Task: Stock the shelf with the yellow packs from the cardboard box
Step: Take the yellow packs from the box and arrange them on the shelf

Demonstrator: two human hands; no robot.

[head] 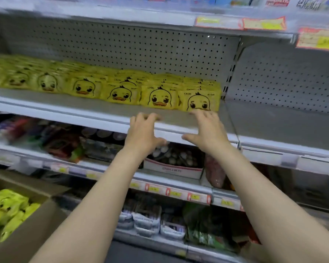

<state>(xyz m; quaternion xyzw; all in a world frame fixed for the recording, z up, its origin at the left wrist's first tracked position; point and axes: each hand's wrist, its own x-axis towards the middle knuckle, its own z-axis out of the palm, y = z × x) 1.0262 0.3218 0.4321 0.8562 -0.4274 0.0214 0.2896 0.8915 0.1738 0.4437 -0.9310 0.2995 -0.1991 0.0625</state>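
Head view is showing left hand and right hand hovering open, empty, just in front of the yellow packs on the shelf.

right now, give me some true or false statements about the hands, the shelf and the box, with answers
1. The left hand grips a yellow pack. False: it holds nothing, fingers spread at the edge of the shelf.
2. The cardboard box has yellow packs in it. True.
3. The packs on the shelf show duck faces. True.
4. The right hand is inside the cardboard box. False: it is up at the shelf, by the rightmost front pack.
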